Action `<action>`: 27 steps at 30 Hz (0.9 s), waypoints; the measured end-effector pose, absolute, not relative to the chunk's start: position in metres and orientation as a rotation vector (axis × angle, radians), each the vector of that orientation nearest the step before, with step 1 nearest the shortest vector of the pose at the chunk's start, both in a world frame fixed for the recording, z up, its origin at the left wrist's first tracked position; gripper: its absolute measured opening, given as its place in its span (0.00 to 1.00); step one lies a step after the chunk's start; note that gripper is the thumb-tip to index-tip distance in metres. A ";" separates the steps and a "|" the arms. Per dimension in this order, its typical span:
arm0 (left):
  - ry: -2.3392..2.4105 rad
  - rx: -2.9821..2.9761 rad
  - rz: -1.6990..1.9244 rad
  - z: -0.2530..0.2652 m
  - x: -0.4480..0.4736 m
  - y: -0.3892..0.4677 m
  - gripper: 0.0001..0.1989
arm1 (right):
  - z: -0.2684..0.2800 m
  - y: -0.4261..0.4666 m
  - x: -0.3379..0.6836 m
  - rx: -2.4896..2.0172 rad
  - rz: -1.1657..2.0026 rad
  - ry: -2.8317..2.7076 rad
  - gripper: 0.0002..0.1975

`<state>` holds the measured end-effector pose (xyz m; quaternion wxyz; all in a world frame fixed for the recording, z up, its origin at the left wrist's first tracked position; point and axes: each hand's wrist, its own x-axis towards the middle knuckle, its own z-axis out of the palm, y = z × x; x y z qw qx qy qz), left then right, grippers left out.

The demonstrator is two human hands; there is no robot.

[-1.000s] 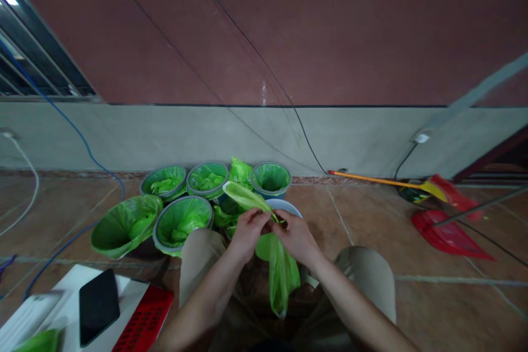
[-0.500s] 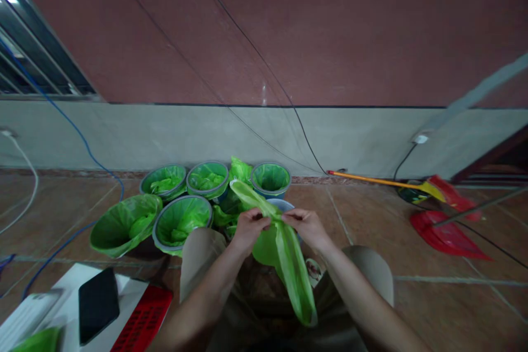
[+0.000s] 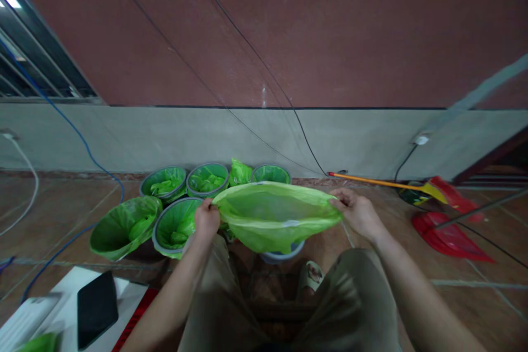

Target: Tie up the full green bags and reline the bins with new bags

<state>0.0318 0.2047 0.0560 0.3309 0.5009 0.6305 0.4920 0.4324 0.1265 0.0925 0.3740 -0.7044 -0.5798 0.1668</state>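
A broom (image 3: 432,191) and a red dustpan (image 3: 456,242) rest on floor tiles (image 3: 462,313).

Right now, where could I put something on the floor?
There's bare floor between the right hand and the red dustpan, this side of the orange handle. It's crowded leftward from the held green bag: green-lined bins stand bunched near the wall, a black device nearer.

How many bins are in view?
6: back-left bin, back-middle bin, back-right bin, front-left bin, front-middle bin, pale bin below the stretched bag, which may hide more.
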 end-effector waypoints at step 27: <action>1.632 1.606 1.280 0.060 0.009 0.217 0.06 | 0.027 0.060 0.412 -2.134 0.218 -1.751 0.22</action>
